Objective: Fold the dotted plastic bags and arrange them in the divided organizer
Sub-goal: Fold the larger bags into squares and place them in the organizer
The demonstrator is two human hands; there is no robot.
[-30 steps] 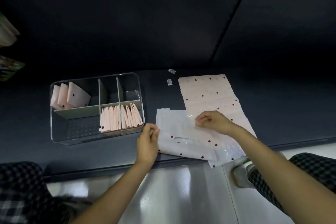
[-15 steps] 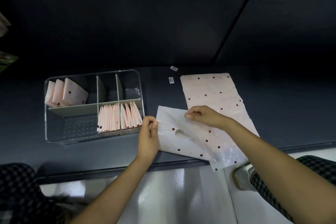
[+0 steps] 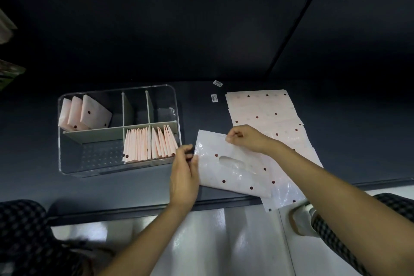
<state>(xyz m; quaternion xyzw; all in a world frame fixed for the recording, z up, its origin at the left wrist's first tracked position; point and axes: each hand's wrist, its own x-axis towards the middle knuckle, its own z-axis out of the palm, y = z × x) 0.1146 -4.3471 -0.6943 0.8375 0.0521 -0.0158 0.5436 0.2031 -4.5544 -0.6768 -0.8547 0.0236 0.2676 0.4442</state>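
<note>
A white plastic bag with dark red dots (image 3: 233, 170) and a cut-out handle lies at the front edge of the dark table. My left hand (image 3: 184, 175) pinches its near left corner. My right hand (image 3: 245, 138) pinches its far top edge. Behind them a spread pile of pink dotted bags (image 3: 266, 114) lies flat. The clear divided organizer (image 3: 67, 163) stands to the left. Several folded bags (image 3: 147, 145) stand packed in its front right compartments, and three folded bags (image 3: 87, 114) lean in its back left compartment.
Two small white labels (image 3: 215, 97) lie on the table behind the bags. A dark wall rises at the back. The table's front edge runs just under my hands, with a pale floor, a shoe (image 3: 301, 219) and checked trouser legs below.
The bag has been pulled leftward and turned so its handle cut-out shows. My right hand moved from the bag's middle to its far top edge. My left hand kept its grip.
</note>
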